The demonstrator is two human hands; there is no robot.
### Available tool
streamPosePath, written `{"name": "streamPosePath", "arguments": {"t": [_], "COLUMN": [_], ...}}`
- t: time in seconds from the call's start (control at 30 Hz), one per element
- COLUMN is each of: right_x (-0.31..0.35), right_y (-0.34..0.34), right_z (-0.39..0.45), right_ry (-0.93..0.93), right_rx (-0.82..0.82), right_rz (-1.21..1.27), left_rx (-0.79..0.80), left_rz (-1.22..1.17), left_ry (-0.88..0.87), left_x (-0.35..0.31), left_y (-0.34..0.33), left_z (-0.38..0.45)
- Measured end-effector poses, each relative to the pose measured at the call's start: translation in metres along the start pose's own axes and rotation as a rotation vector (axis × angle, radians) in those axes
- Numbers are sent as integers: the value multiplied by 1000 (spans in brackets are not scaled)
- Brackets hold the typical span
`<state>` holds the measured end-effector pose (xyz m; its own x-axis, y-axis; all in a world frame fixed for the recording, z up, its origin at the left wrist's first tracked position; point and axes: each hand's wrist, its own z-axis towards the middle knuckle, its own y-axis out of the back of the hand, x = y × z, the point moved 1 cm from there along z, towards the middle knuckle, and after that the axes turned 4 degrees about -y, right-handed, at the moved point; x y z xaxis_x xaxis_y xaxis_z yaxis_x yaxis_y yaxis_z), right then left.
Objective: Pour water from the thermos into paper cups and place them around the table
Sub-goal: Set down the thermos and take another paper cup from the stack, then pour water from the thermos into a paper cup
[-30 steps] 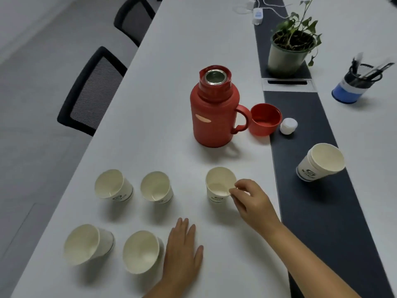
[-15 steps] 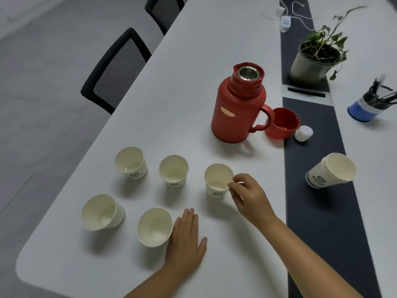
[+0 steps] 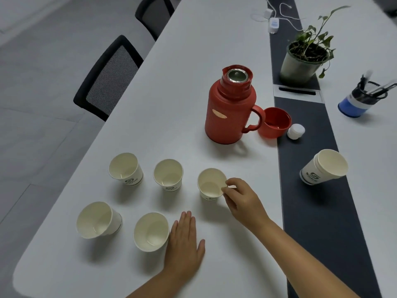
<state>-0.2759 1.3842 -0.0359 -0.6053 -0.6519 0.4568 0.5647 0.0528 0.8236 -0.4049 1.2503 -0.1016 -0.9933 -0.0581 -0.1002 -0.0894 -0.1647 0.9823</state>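
A red thermos [image 3: 228, 112] stands open-topped in the middle of the white table [image 3: 176, 82]. Its red lid [image 3: 275, 122] and white stopper [image 3: 296, 131] lie just right of it. Several paper cups stand upright near the front edge. My right hand [image 3: 241, 200] pinches the right rim of one paper cup [image 3: 210, 184]. Beside another paper cup [image 3: 151, 232], my left hand [image 3: 184, 241] rests flat on the table, fingers straight. A stack of paper cups [image 3: 324, 167] lies tilted on the dark runner [image 3: 318, 211].
A potted plant [image 3: 305, 52] and a blue pen holder [image 3: 361, 100] stand at the back right. A cable and adapter [image 3: 273, 23] lie at the far end. Two black mesh chairs [image 3: 109, 76] stand along the table's left side.
The view has swung left and down. My right hand keeps its pinch on the cup's rim, and my left hand stays flat on the table.
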Motion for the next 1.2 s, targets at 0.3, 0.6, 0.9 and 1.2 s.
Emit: {"name": "streamPosePath", "arguments": {"t": [0.3,0.6,0.9,1.2], "right_x": [-19,-80,-117,-117], "right_y": [34,44,24,23], "right_z": [6,113,171,174], "right_ry": [-143,-570,-771,-679], "right_rx": [-187,-182,-199,-357], "right_rz": [7,267,438,435], "left_rx": [-313,-327,140,290], "left_rz": [-546,-1045,-1086,-1135], "left_ry": [136,483,174,103], "left_x": [-32,-26,28,37], "left_y": [59,107,69,69], "left_z": [48,238,314,336]}}
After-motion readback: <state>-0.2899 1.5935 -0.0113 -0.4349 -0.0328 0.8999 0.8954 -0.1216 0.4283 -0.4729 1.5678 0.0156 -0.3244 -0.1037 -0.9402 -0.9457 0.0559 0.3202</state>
